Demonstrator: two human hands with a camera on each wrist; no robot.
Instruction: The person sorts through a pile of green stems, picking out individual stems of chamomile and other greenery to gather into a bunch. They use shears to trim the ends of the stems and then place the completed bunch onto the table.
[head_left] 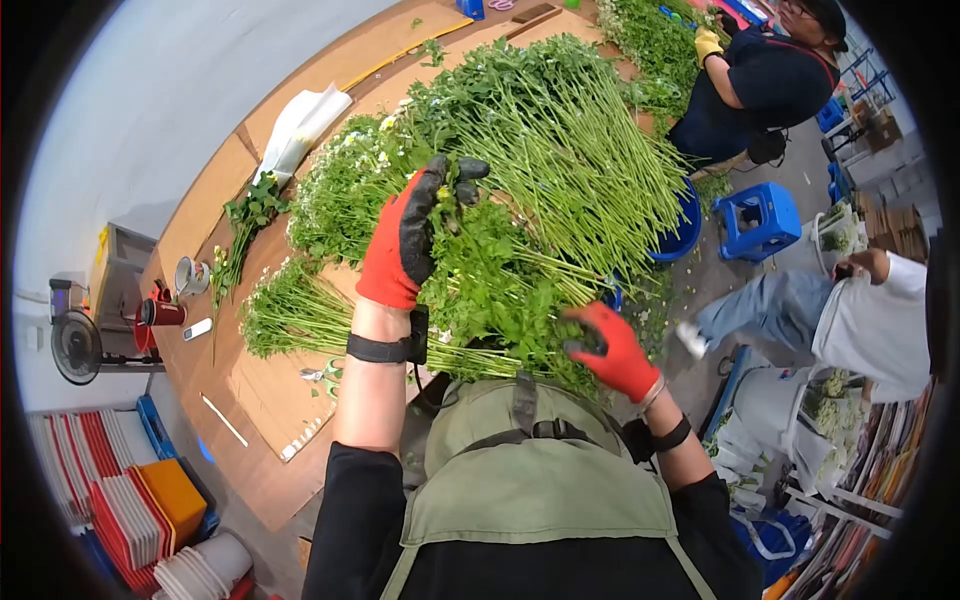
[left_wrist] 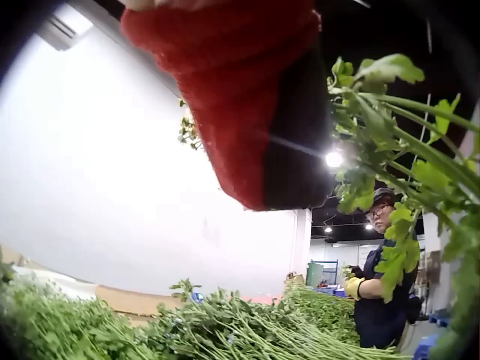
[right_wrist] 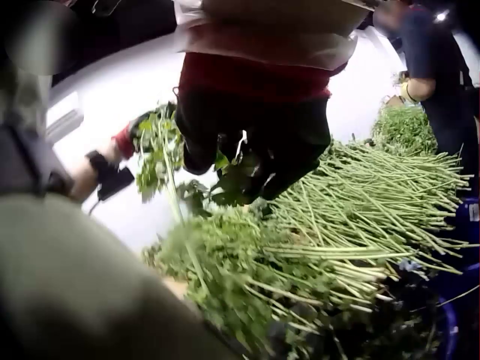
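Observation:
My left hand (head_left: pixel 402 245), in a red and black glove, is raised over the greenery and grips a leafy stem (right_wrist: pixel 171 184) near its top. The stem hangs down with ragged green leaves (left_wrist: pixel 401 259) along it. Lower and to the right, my right hand (head_left: pixel 620 355), gloved the same way, is blurred in the head view. Its fingers curl around loose green leaves (right_wrist: pixel 234 182) in the right wrist view. Beneath both hands lies a leafy bunch (head_left: pixel 490 270), beside a large pile of long bare-stemmed greens (head_left: pixel 570 150). White-flowered stems (head_left: pixel 340 185) lie left of the left hand.
Green-handled scissors (head_left: pixel 325 375) lie on the cardboard-covered table (head_left: pixel 270 400). A white paper wrap (head_left: pixel 300 130) and a red cup (head_left: pixel 163 312) are at the left. A blue bucket (head_left: pixel 682 235) and blue stool (head_left: pixel 760 220) stand right. Two people (head_left: pixel 760 85) are nearby.

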